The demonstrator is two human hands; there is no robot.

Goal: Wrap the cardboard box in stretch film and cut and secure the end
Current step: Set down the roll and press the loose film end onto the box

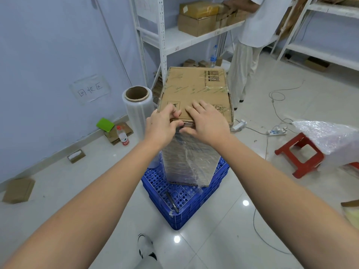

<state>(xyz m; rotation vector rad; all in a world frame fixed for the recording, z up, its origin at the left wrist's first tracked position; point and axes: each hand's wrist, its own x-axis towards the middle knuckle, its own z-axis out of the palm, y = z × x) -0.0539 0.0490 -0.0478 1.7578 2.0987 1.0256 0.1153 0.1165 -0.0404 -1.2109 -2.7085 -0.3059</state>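
Pale blue wall (48,45) meets a glossy white tiled floor (233,220) (2 ceiling lights reflected); white metal shelving (161,35) behind, red stool (300,152) right.

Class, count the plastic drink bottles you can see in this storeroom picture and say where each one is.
2. One red-labelled bottle stands on the floor by the left wall; one blue-capped bottle stands on the floor under the shelving. Others may be hidden.

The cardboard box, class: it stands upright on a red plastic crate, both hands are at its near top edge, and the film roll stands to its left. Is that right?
One detail is wrong. The crate is blue, not red; the red thing is a stool off to the right. The head view shows this. The rest holds: the cardboard box stands upright on it, the left hand and right hand are at its near top edge, and the film roll stands to its left.
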